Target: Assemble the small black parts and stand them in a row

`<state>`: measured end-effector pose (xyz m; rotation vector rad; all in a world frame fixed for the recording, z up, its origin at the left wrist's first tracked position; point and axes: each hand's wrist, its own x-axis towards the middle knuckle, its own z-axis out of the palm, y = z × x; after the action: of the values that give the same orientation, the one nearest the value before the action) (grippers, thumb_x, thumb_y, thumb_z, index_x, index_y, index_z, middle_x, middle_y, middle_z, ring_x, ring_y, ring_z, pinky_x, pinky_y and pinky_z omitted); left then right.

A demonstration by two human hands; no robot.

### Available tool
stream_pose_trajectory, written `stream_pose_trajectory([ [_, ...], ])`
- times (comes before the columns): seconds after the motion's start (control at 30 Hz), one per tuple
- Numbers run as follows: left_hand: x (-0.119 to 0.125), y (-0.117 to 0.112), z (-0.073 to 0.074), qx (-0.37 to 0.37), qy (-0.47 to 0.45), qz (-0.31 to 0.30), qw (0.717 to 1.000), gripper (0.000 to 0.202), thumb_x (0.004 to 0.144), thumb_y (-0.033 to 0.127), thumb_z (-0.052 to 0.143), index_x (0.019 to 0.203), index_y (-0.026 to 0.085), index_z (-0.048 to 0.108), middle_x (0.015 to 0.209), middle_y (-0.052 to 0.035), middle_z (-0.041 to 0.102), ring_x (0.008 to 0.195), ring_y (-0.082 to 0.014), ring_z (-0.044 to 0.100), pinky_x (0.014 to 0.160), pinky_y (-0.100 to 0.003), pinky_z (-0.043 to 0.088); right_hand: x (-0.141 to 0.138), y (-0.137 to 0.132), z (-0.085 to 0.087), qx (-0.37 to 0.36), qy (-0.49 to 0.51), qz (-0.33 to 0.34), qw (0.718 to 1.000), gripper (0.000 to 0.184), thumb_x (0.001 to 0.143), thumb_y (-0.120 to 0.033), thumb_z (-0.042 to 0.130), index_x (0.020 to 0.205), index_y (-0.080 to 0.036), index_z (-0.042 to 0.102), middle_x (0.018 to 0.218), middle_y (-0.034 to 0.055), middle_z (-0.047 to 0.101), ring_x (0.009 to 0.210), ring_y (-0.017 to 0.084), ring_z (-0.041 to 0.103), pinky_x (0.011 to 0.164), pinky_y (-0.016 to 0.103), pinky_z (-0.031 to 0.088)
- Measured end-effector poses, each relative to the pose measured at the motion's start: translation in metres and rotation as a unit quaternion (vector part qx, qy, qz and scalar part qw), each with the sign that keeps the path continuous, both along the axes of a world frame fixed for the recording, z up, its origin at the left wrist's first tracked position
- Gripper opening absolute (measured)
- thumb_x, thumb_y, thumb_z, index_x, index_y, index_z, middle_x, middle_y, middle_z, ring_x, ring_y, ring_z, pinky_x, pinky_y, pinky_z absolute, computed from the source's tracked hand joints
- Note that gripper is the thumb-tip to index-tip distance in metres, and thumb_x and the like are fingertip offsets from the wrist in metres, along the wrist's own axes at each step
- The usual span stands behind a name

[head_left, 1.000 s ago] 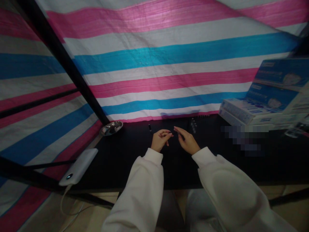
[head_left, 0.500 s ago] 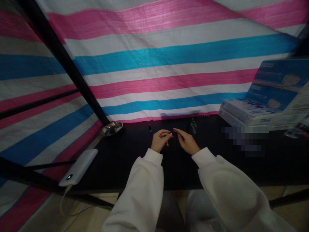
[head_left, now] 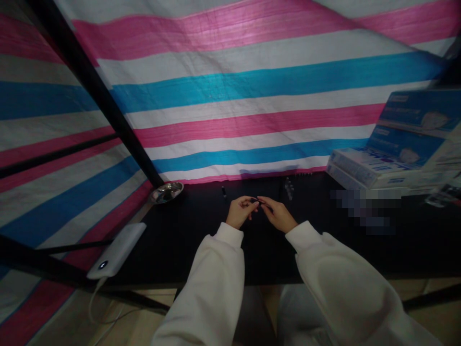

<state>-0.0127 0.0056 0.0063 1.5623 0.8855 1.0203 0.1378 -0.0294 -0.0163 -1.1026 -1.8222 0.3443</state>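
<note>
My left hand [head_left: 239, 212] is closed in a pinch over the black table [head_left: 201, 250], holding a small dark piece [head_left: 254, 200] too small to name. My right hand [head_left: 280, 214] meets it from the other side, thumb and fingertips pinched at the same piece. Beyond my left hand, a small dark cylinder with a pale end [head_left: 224, 191] lies on the tabletop. A group of small clear pieces [head_left: 289, 189] lies behind my right hand.
At the back left sits a shiny metal dish [head_left: 167, 192]. A white power bank [head_left: 118, 250] with a cable lies along the left edge. Boxes [head_left: 382, 166] are stacked at the right, near a clear plastic item [head_left: 441, 194]. A row of tiny pieces lines the back edge.
My right hand's fingertips have closed and moved in to the small dark piece at my left fingertips. Before, a gap lay between the hands. My left hand has barely moved.
</note>
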Motion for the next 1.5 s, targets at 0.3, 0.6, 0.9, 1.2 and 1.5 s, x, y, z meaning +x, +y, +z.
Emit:
stream_pose_trajectory([
  [0.3,-0.011,0.001,0.000,0.005,0.056,-0.010,0.998,0.031,0.060,0.037,0.065,0.070,0.011,0.052,0.047,0.0024,0.052,0.034,-0.0053,0.043,0.031,-0.016,0.032,-0.009,0.004,-0.002,-0.074,0.024,0.051,0.996,0.018,0.076,-0.021,0.049,0.091,-0.015,0.058,0.081,0.0041,0.062,0.072,0.012,0.058,0.068,0.024,0.046],
  [0.6,-0.029,0.006,-0.008,-0.004,0.007,0.140,0.990,0.032,0.062,0.038,0.062,0.078,0.013,0.053,0.051,0.0036,0.052,0.030,-0.0038,0.039,0.029,-0.016,0.026,-0.034,0.053,-0.003,-0.125,-0.027,0.016,0.992,0.013,0.072,-0.026,0.052,0.074,-0.014,0.056,0.063,0.0008,0.056,0.055,0.009,0.049,0.052,0.020,0.037],
  [0.9,-0.045,0.004,0.008,-0.166,-0.315,0.253,0.900,0.026,0.063,0.036,0.057,0.075,0.015,0.049,0.050,0.0079,0.042,0.029,-0.0003,0.028,0.032,-0.017,0.016,-0.078,0.121,-0.019,-0.159,-0.078,-0.050,0.983,0.009,0.069,-0.023,0.054,0.074,-0.015,0.055,0.069,0.0021,0.058,0.061,0.010,0.052,0.056,0.020,0.035],
  [1.2,-0.051,0.002,0.013,-0.226,-0.351,0.220,0.882,0.016,0.066,0.030,0.049,0.073,0.016,0.045,0.047,0.0087,0.033,0.031,-0.0013,0.023,0.034,-0.019,0.014,-0.097,0.135,-0.018,-0.165,-0.135,-0.068,0.975,0.015,0.073,-0.025,0.054,0.084,-0.015,0.057,0.080,0.0055,0.061,0.072,0.013,0.055,0.063,0.022,0.037],
  [1.5,-0.051,0.003,0.013,-0.234,-0.349,0.225,0.879,0.014,0.066,0.029,0.048,0.072,0.017,0.043,0.045,0.0089,0.030,0.030,-0.0017,0.022,0.034,-0.019,0.013,-0.099,0.133,-0.009,-0.213,-0.178,-0.082,0.957,0.024,0.072,-0.035,0.056,0.086,-0.016,0.059,0.086,0.0068,0.062,0.078,0.015,0.057,0.065,0.023,0.039],
])
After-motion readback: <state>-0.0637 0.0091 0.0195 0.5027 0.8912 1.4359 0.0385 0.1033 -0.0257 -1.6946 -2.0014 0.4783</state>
